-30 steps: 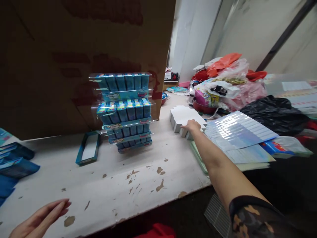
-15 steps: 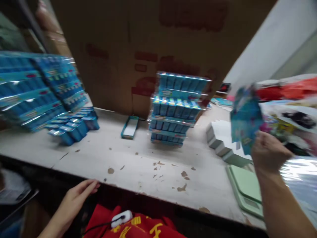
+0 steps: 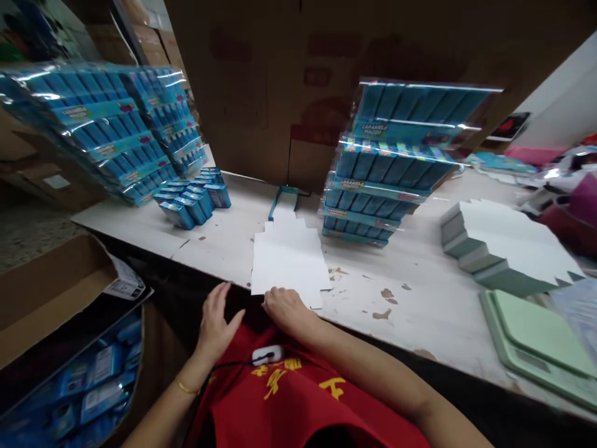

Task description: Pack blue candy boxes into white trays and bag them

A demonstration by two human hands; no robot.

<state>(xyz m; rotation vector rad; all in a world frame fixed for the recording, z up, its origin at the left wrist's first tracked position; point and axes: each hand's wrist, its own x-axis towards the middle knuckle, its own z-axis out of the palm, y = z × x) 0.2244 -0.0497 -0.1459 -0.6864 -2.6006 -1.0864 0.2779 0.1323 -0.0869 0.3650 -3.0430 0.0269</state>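
Observation:
A flat die-cut cardboard blank point(image 3: 289, 255) lies white side up on the table, its narrow far end reaching an open shallow blue tray point(image 3: 271, 211). My right hand point(image 3: 286, 306) has its fingers curled over the blank's near edge. To the left of it, my left hand point(image 3: 218, 323) is held with thumb and fingers apart, just off the table's front edge, holding nothing. Several small blue boxes point(image 3: 196, 202) stand grouped on the table, left of the blank. A stack of wrapped blue display trays point(image 3: 368, 186) rises on the right.
More wrapped blue trays point(image 3: 116, 137) are stacked at the left. A pile of white blanks point(image 3: 508, 242) and a pale green scale point(image 3: 541, 336) sit on the right. Below left, an open carton point(image 3: 60, 292) holds blue packs. A big cardboard sheet point(image 3: 261, 93) stands behind.
My right hand has brought the blank from the right side to the table before me, white side up. My left hand has come nearer, and the view has shifted.

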